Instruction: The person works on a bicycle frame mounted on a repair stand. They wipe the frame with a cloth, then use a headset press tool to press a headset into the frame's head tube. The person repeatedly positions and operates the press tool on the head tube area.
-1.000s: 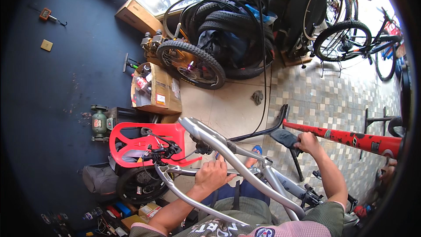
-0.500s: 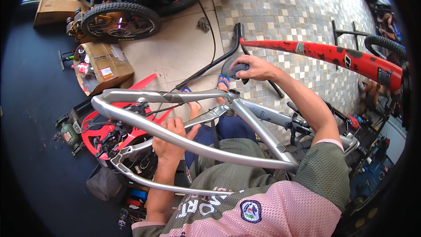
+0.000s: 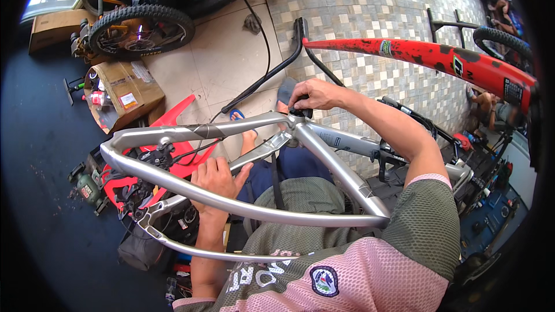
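Note:
A silver bicycle frame [image 3: 277, 211] lies across my lap, its tubes reaching from left to right. My left hand [image 3: 215, 185] reaches under the nearer long tube and is closed over a tube behind it, thumb apart from the fingers. At the tube junction in the middle, my right hand [image 3: 317, 93] pinches a small dark piece [image 3: 300, 104] against the open tube end. Fingers cover part of that piece, and its kind cannot be made out.
Beyond me a red, chipped bicycle frame [image 3: 428, 60] extends to the right over a black stand [image 3: 260, 86]. A red plastic stool [image 3: 167, 121] is at left. Farther off are an open cardboard box [image 3: 130, 89] and a wheel [image 3: 141, 32]. Another person [image 3: 491, 107] sits at right.
My right hand has come down and left, bringing the dark piece to the tube end. The left hand keeps its hold on the frame. The whole view has shifted slightly.

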The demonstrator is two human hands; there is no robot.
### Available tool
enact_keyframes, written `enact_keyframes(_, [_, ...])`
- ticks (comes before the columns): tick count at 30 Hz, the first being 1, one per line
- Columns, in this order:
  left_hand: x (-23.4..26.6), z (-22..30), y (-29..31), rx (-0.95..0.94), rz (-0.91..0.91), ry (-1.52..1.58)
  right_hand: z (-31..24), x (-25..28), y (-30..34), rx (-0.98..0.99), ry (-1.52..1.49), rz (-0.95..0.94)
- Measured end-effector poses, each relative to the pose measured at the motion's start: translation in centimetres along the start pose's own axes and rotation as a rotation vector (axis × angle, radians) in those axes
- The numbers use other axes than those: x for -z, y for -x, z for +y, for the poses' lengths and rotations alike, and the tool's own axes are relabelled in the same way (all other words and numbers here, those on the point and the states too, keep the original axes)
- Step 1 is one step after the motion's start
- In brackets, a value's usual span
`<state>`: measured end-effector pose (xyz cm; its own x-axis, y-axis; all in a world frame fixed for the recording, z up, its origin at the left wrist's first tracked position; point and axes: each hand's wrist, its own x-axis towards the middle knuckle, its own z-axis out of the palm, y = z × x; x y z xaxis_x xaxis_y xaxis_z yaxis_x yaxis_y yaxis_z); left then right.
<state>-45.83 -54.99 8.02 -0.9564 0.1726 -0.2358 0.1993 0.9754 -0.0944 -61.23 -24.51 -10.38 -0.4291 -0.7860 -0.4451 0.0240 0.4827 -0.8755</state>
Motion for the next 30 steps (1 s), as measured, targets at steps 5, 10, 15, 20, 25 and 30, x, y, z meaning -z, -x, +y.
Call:
enact_keyframes(5, [0.0,0.1,0.0,0.000,-0.007,-0.001,-1.0,-0.6,-0.3,-0.111,0.024,-0.040])
enact_keyframes(10, [0.1,0.1,0.1,0.003,0.001,-0.006,-1.3,-0.8,-0.7,-0.178,0.159,-0.055])
enact_keyframes(15, [0.0,0.0,0.1,-0.008,0.018,-0.007,-0.4,-0.8,-2.2,-0.501,0.133,-0.134])
enact_keyframes(20, [0.1,0.0,0.2,-0.004,0.015,0.000,-1.1,0.0,-2.8,-0.732,-0.022,-0.251])
enact_keyframes(25, [0.1,0.0,0.0,-0.009,-0.002,-0.002,0.1,2.6,-1.3,-0.782,-0.217,-0.256])
enact_keyframes(30, [0.4,0.1,-0.2,0.000,-0.019,0.002,3.0,5.1,2.1,-0.527,-0.057,0.125])
